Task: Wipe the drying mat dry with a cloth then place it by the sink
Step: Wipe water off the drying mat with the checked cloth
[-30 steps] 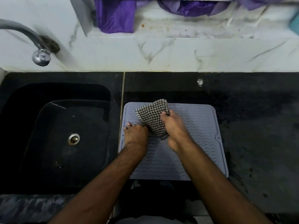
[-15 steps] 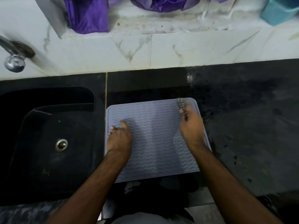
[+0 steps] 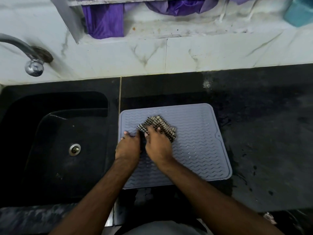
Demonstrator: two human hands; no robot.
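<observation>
Wiping under way: I work a checked cloth across a drying mat on a dark kitchen counter.

Nearest me, my left hand (image 3: pixel 127 147) presses flat-fingered on the left edge of the pale grey ribbed silicone drying mat (image 3: pixel 194 141), steadying it; my right hand (image 3: pixel 158 145) clutches the bunched black-and-white checked cloth (image 3: pixel 160 127) against the mat's upper middle. The mat lies on the black stone counter (image 3: pixel 262 150) just beside the black sink basin (image 3: pixel 59 150), so by my reading wiping is partway and the setting-down remains. Glints on the right ribs may be water. Beyond stand a chrome tap (image 3: pixel 33 65), white marble-look wall tiles (image 3: pixel 203 53) and purple fabric (image 3: pixel 105 22); nothing blocks the mat.
</observation>
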